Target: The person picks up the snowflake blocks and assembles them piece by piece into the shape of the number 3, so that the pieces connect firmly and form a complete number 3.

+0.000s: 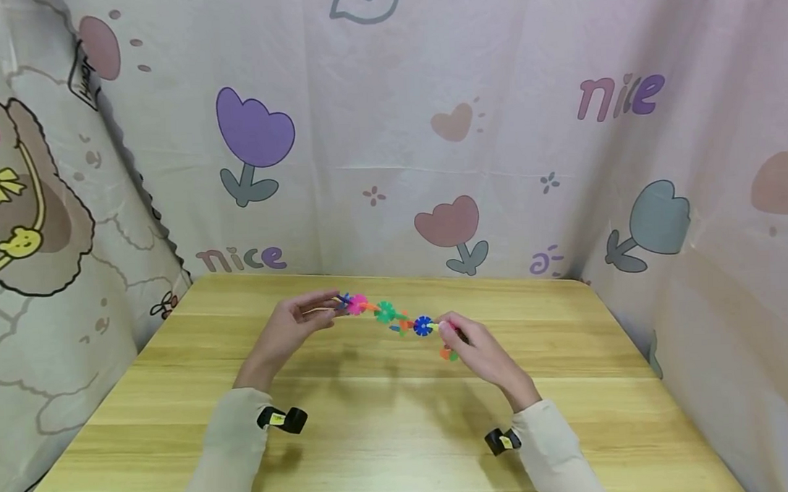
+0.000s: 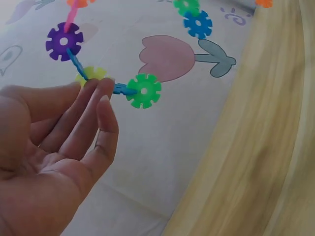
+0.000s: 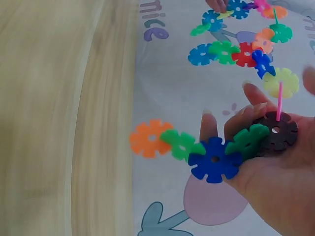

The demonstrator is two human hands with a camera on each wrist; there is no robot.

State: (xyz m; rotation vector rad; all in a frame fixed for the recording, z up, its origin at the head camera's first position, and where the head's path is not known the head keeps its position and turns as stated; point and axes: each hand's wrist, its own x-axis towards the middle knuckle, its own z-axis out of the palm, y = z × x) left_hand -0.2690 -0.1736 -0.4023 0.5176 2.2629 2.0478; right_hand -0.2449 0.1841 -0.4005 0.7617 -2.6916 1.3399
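Observation:
A chain of colourful snowflake discs (image 1: 386, 312), slotted edge to edge, hangs in the air between my two hands. My left hand (image 1: 292, 328) pinches its left end; in the left wrist view the fingertips meet at a yellow disc (image 2: 94, 73), between a purple disc (image 2: 64, 42) and a green disc (image 2: 143, 91). My right hand (image 1: 479, 348) holds the other end. There, the right wrist view has a dark brown disc (image 3: 283, 137) against the palm. Past the fingers, a tail with a blue disc (image 3: 215, 160) and an orange disc (image 3: 151, 138) hangs free.
Below both hands lies a light wooden table (image 1: 374, 435). A printed cloth curtain (image 1: 376, 94) stands behind the table's far edge and along both sides. Each sleeve carries a small black wrist camera (image 1: 284, 419).

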